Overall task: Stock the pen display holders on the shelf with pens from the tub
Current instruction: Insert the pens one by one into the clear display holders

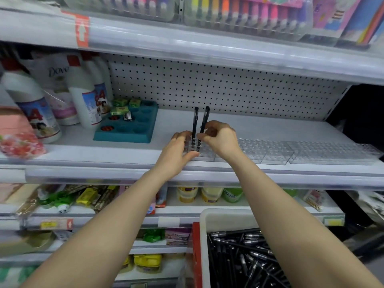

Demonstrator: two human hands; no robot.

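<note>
A white shop shelf (104, 154) backed by a perforated white panel (228, 90) carries clear plastic pen display holders (311, 150) running toward three o'clock. Two black capped pens (195, 123) stand at the row's left end. The right hand (220, 140) pinches the rightmost pen (205, 117), and the left hand (178, 150) clasps the holder. At five o'clock sits a white plastic tub (204, 235) of loose black pens (239, 256). A teal plastic tray (124, 136) lies at ten o'clock.

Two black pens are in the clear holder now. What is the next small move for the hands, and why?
Probably the right hand should straighten the tilted pen it pinches and press it down into its hole, beside the upright pen, while the left hand steadies the clear holder.
</note>
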